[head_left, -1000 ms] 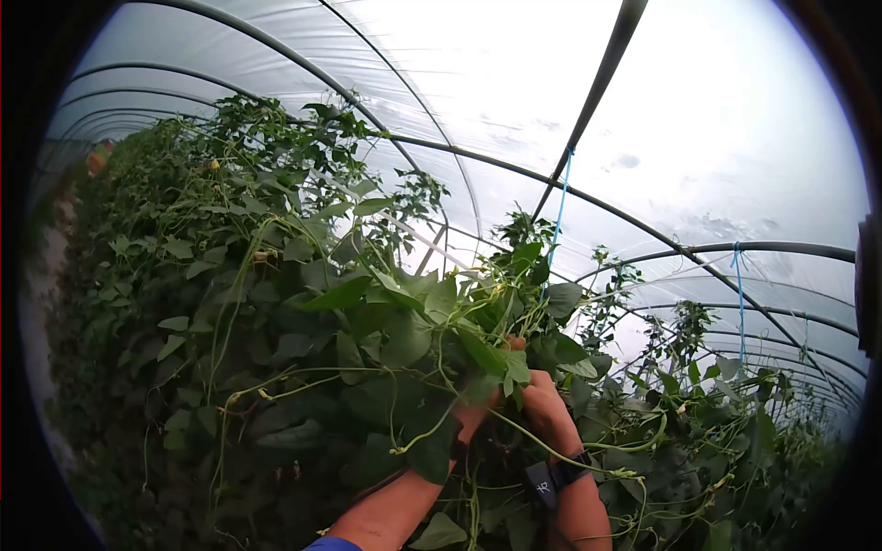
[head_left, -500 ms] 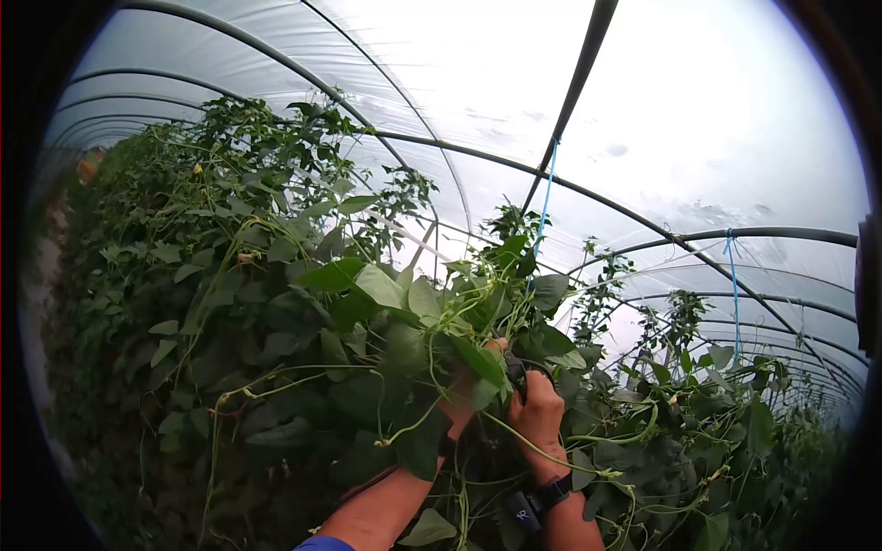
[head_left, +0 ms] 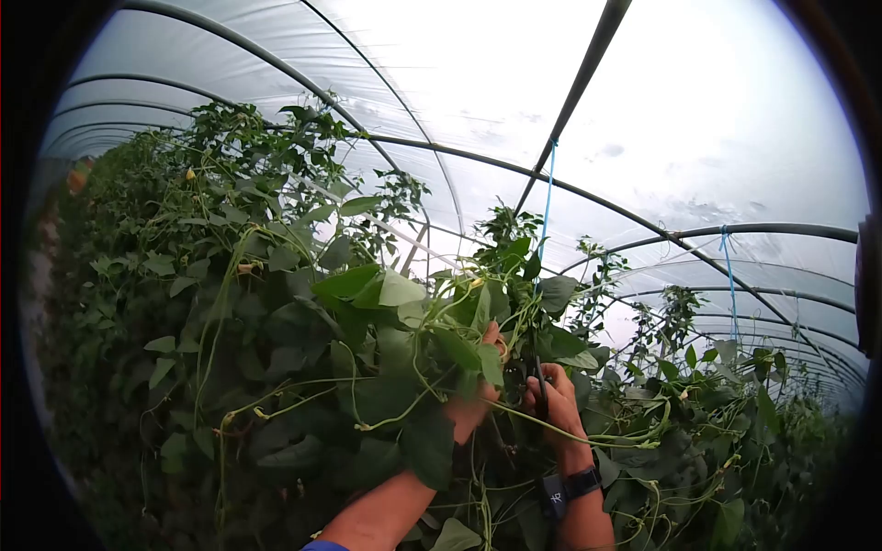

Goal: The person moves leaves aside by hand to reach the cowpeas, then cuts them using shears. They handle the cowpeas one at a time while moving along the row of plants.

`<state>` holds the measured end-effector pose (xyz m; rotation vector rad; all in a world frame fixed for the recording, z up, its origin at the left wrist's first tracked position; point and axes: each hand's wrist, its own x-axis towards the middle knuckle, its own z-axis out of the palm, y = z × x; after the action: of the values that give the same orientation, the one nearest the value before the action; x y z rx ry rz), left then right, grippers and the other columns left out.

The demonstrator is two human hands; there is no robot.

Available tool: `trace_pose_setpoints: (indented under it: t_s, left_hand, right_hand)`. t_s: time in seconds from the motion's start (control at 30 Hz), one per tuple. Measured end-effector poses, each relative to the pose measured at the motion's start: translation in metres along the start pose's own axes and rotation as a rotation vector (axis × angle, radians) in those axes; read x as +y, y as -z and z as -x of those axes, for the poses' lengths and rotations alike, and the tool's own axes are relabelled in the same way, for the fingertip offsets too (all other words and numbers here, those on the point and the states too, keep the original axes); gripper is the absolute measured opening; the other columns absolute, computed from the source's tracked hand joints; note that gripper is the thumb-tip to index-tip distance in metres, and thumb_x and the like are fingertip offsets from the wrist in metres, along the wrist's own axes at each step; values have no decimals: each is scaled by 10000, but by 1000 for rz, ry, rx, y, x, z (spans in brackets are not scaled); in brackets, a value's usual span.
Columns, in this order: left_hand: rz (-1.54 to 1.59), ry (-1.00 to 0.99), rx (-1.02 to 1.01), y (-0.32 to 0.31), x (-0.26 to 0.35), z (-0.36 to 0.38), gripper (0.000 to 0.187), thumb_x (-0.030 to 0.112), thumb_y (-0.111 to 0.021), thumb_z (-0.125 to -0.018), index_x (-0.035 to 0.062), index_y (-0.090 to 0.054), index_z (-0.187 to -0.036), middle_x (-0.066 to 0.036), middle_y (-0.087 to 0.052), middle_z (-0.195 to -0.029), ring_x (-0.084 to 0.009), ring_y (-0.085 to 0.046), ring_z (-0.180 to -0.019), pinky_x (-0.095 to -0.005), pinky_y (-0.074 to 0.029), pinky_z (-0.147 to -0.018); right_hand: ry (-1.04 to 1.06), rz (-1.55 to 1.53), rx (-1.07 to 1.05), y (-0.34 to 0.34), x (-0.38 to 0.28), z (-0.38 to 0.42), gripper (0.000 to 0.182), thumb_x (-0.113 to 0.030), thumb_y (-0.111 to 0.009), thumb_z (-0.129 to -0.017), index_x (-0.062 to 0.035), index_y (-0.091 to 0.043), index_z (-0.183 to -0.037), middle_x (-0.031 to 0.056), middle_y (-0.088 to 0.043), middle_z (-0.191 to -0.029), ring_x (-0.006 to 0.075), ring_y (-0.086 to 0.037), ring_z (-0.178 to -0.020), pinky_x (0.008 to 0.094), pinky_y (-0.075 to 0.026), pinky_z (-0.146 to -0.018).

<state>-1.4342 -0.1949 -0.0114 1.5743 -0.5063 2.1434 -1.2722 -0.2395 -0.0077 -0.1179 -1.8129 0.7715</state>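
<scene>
Left hand (head_left: 473,395) grasps a leafy vine bunch (head_left: 413,321) | right hand (head_left: 556,404) clenched on dark scissors (head_left: 539,381) beside it | blue string (head_left: 547,197) hangs above

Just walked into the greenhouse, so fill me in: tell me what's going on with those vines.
A person is working with both bare hands raised into a climbing vine. The left hand grips a bunch of leafy stems. The right hand, a dark watch on its wrist, holds a thin dark tool among the stems; what kind is unclear. A blue string hangs just above.
</scene>
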Motion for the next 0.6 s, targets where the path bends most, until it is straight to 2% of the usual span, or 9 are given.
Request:
trace_pose_setpoints:
  t_s: [0.03,0.07,0.1,0.13,0.17,0.2,0.4,0.53,0.6]
  left_hand:
    - [-20,-38,-1,-7,4,-3,82,105,-549,-921,30,-539,-888,-1,-499,-762,-64,-463,-629,-205,-428,-607]
    - [426,242,164,-18,24,-6,92,123,-556,-919,67,-519,-856,-3,-493,-713,-92,-457,-575,-226,-429,-583]
    - [423,245,170,-30,33,-7,92,123,-556,-919,67,-519,-856,-3,-493,-713,-92,-457,-575,-226,-429,-583]
    - [438,220,286,-42,38,-7,92,130,-559,-917,81,-519,-850,-6,-488,-686,-108,-451,-552,-242,-425,-564]
    - [455,181,395,-49,41,-10,94,137,-563,-915,96,-519,-844,-9,-483,-660,-123,-446,-528,-258,-420,-545]
    - [419,71,260,-42,39,-17,136,165,-590,-900,106,-511,-806,-16,-478,-637,-132,-434,-513,-280,-397,-509]
    - [373,106,313,-45,74,-61,220,204,-632,-870,128,-469,-743,-7,-427,-607,-115,-390,-480,-269,-351,-468]
    - [298,130,316,-51,83,-86,242,220,-643,-857,156,-454,-720,10,-401,-590,-108,-363,-462,-271,-326,-448]
    - [230,141,353,-57,85,-94,250,240,-636,-858,168,-446,-713,12,-393,-586,-110,-336,-443,-280,-313,-437]
  right_hand:
    - [2,5,-7,-3,-5,0,275,-254,-620,-860,-62,-462,-978,-8,-473,-601,107,-462,-509,251,-377,-457]
    - [-64,-61,2,-7,-9,1,292,-299,-599,-876,-66,-463,-985,1,-469,-595,106,-462,-506,249,-376,-454]
    - [-135,-130,14,-7,-9,3,314,-345,-578,-892,-70,-464,-991,10,-465,-589,106,-461,-504,247,-375,-452]
    - [-157,-138,-17,-1,-4,-1,368,-432,-519,-913,-79,-478,-1008,23,-466,-588,109,-459,-503,245,-369,-449]
    - [-152,-134,-28,1,-7,-3,368,-432,-519,-913,-79,-478,-1008,23,-466,-588,109,-459,-503,245,-369,-449]
    - [-209,-127,-27,2,-12,-5,383,-451,-512,-911,-82,-486,-1010,21,-469,-585,117,-463,-502,245,-358,-444]
    - [-363,-133,-77,10,-18,-6,494,-590,-479,-867,-112,-522,-989,24,-535,-609,129,-488,-498,223,-305,-424]
    - [-373,-248,-126,21,-7,-11,511,-603,-471,-864,-112,-527,-994,41,-546,-619,139,-501,-498,225,-305,-408]
    - [-353,-294,-281,24,-4,-16,533,-628,-476,-846,-117,-525,-993,68,-569,-653,155,-517,-515,227,-321,-423]
